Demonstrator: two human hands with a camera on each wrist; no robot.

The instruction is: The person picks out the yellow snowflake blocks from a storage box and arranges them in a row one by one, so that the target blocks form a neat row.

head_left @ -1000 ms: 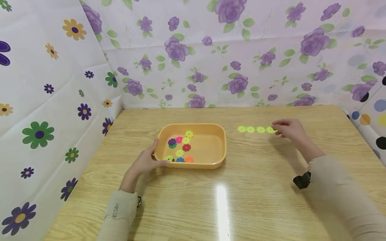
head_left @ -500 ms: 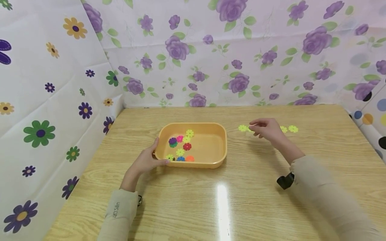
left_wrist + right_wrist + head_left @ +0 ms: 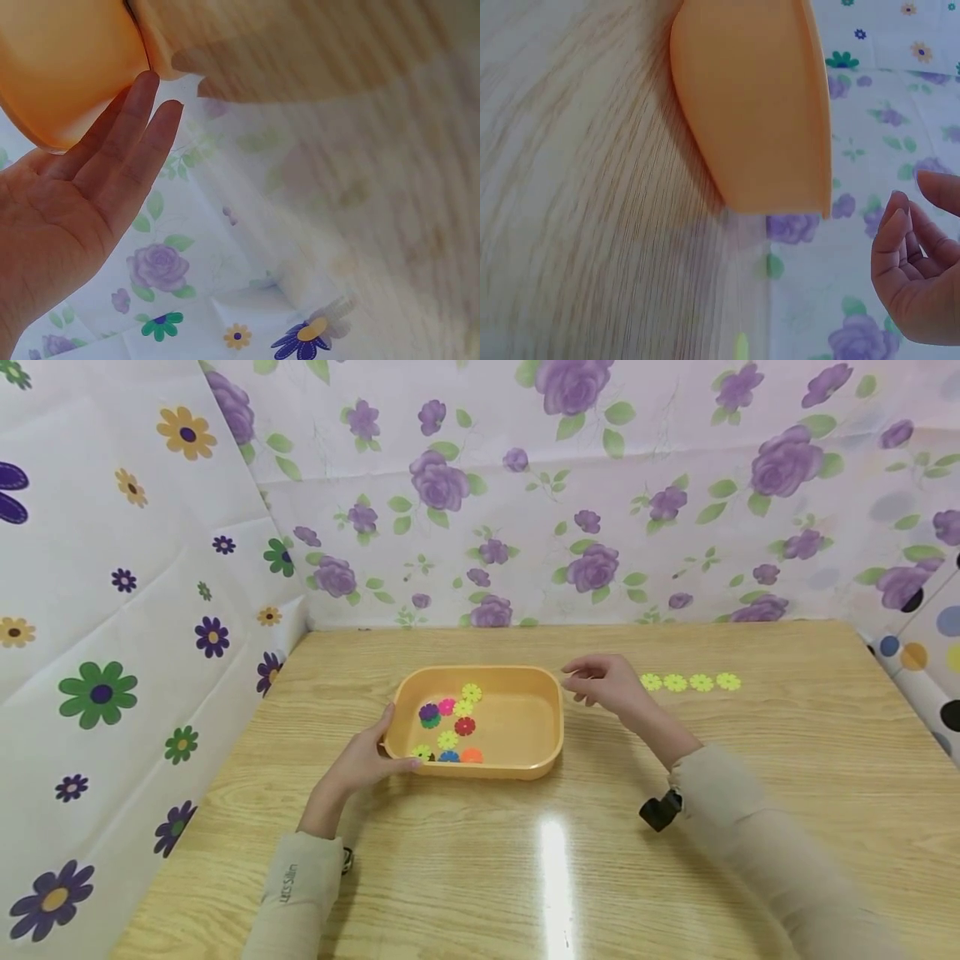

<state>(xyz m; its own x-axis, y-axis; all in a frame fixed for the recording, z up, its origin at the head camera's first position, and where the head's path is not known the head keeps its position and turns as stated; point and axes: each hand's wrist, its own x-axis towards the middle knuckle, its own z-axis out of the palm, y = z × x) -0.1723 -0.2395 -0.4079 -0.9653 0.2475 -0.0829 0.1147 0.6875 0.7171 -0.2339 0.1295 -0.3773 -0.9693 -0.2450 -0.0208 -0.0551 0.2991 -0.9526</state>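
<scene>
My left hand (image 3: 363, 762) holds the near left corner of an orange plastic basin (image 3: 517, 718), its thumb along the front rim and its fingers along the left side. In the left wrist view the fingers lie against the basin's outer wall (image 3: 67, 60). Several flower-shaped plastic discs lie inside, among them a red disc (image 3: 465, 727), a purple disc (image 3: 428, 712) and an orange disc (image 3: 471, 756). My right hand (image 3: 611, 685), loosely curled and with nothing in it, hovers beside the basin's right rim. In the right wrist view its thumb and index finger stand apart.
A row of yellow flower-shaped discs (image 3: 675, 682) lies on the wooden table (image 3: 450, 868), right of the basin; the row's left end is hidden behind my right hand. Flower-printed cloth (image 3: 495, 502) hangs behind the table and at both sides.
My right hand has let go of a yellow disc at the row's right end and moved left along the row to the basin's right side. The left hand stays on the basin.
</scene>
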